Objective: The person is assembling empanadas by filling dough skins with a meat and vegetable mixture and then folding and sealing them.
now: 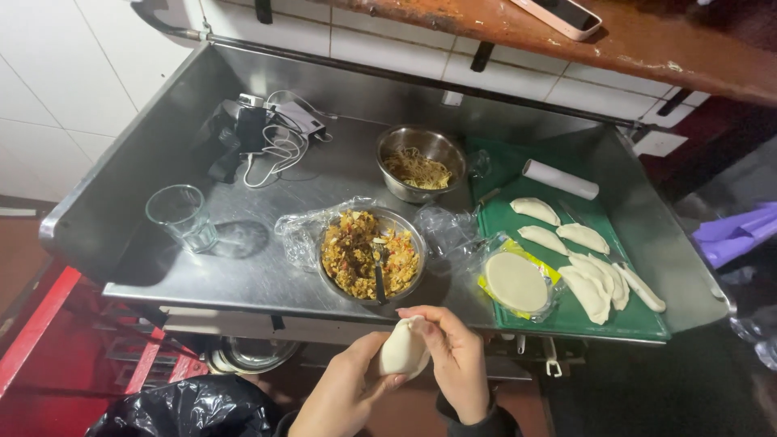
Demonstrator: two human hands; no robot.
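A single head-worn camera looks steeply down and forward from above the near edge of the steel counter [243,267]. The tiled wall [48,73] fills the top left; the wooden shelf [647,48] crosses the top right. Both hands appear close at bottom centre. No second view overlaps.

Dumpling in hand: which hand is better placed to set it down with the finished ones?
Probably the right hand. It pinches the dumpling on the side toward the green board, where folded dumplings lie. The left hand cups it from farther away.
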